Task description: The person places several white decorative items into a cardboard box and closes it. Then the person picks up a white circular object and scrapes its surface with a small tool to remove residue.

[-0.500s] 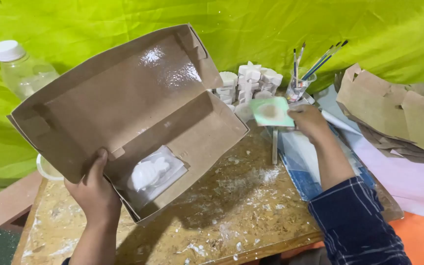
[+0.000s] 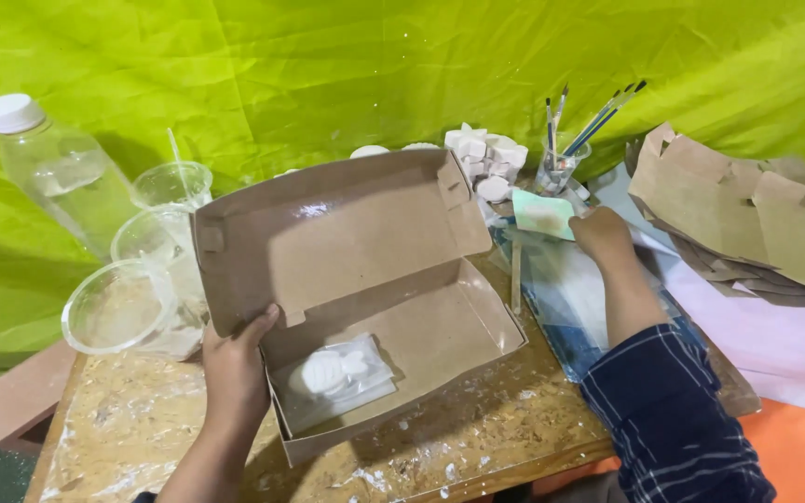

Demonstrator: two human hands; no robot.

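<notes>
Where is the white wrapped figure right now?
In the head view, the white wrapped figure lies inside the open cardboard box, at its near-left corner, just right of the left hand.

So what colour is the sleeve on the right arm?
Dark navy sleeve with thin pale check lines, seen in the head view.

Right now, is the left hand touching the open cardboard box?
Touching. The head view shows the left hand gripping the cardboard box at its hinge edge, thumb pressed against the lid's inside.
</notes>
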